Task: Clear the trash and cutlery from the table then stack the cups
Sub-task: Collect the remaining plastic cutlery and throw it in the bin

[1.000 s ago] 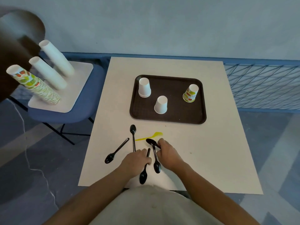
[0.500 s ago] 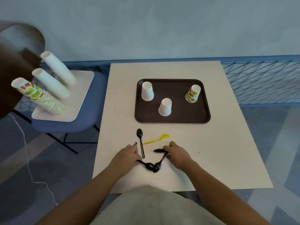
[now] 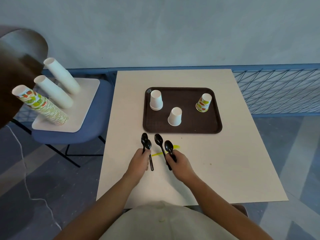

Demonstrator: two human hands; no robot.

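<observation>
Okay, grey-blue wall (image 3: 173,32) at the back, blue mesh railing (image 3: 277,90) along its base, grey patterned floor (image 3: 52,179). Cream table (image 3: 233,170), matte top, a few small specks on the right side. Blue chair (image 3: 97,122) just left of the table carries a white board (image 3: 86,104) with three tall cup stacks: two white stacks (image 3: 55,92) and one patterned stack (image 3: 41,106). Brown tray (image 3: 194,101) sits at the table's far middle. On it, upside down and apart from each other: white cup (image 3: 156,100) left, second white cup (image 3: 175,116) nearer the middle, patterned cup (image 3: 204,102) right. The patterned cup has orange and green print with some lettering, too small to read.

Left hand (image 3: 139,161) is clenched round the left pair of black spoons (image 3: 146,144), bowls pointing at the tray. Right hand (image 3: 180,163) grips the right pair of black spoons (image 3: 161,142) the same way. Both hands are over the near middle of the table. A yellow plastic piece (image 3: 156,154) lies flat on the table between the hands, partly hidden by the right pair.
</observation>
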